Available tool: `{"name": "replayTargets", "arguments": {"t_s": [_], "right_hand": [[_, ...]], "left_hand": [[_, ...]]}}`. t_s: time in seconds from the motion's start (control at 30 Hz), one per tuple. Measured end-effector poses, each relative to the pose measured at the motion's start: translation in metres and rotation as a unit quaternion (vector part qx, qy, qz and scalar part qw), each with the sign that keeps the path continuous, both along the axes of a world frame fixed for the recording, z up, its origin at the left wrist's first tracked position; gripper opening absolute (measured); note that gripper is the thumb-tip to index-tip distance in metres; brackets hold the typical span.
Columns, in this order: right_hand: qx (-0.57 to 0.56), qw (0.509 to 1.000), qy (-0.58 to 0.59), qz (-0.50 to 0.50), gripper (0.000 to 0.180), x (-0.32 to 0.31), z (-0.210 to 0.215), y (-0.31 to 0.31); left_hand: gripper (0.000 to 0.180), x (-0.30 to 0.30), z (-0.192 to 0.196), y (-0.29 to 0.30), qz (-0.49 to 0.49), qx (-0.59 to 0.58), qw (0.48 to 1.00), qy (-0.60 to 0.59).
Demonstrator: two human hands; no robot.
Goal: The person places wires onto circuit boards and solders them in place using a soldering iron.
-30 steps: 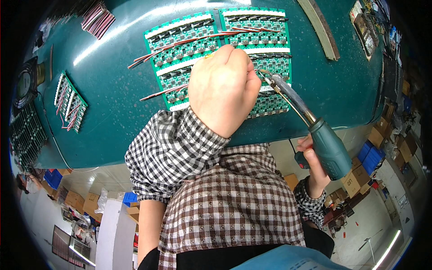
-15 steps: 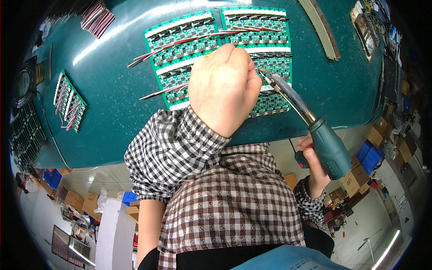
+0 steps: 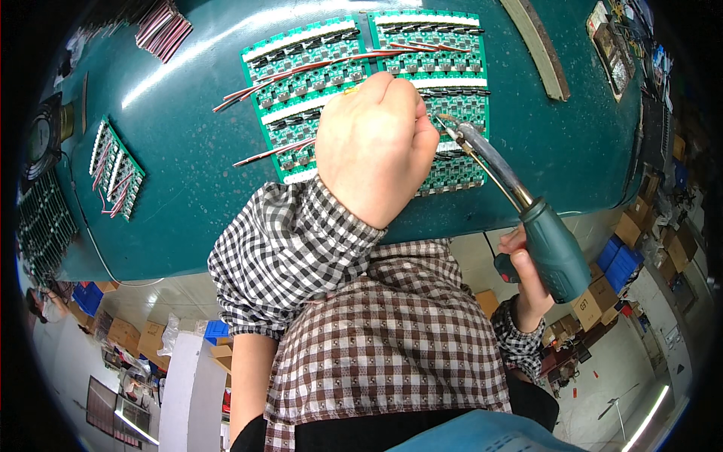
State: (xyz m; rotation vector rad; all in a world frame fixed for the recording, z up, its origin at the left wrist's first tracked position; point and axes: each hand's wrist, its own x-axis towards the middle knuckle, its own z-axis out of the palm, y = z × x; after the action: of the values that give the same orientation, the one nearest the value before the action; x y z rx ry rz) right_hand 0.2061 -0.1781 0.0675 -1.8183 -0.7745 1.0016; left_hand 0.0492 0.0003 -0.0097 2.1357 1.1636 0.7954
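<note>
Two panels of green circuit boards, a left panel and a right panel, lie side by side on the table with white strips and rows of small parts. My left hand is closed in a fist over their inner edges; its fingertips and whatever they pinch are hidden. In my right hand is a green-handled soldering gun, gripped from below. Its metal tip points up-left at the right panel, just beside my left knuckles. Red, black and white wires lie across the panels, some overhanging the left side.
A smaller wired board rests at the left, near a round speaker. Bundled wires lie at the far left. A long curved strip and a worn metal box are at the right of the green table.
The soldering gun has shifted slightly to the right, its shaft a little farther from my left hand. My left hand and the panels have stayed almost still.
</note>
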Motion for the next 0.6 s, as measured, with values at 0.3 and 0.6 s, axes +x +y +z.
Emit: {"name": "replayTargets", "arguments": {"t_s": [0.3,0.6], "right_hand": [[0.004,1.000,-0.007,-0.030,0.036,-0.003,0.004,0.010],[0.119,0.955,0.156,-0.221,0.021,0.004,0.033,0.038]], "left_hand": [[0.014,0.000,0.003,0.008,0.009,0.006,1.000,0.007],[0.010,-0.002,0.005,-0.006,0.004,-0.031,0.999,-0.033]]}}
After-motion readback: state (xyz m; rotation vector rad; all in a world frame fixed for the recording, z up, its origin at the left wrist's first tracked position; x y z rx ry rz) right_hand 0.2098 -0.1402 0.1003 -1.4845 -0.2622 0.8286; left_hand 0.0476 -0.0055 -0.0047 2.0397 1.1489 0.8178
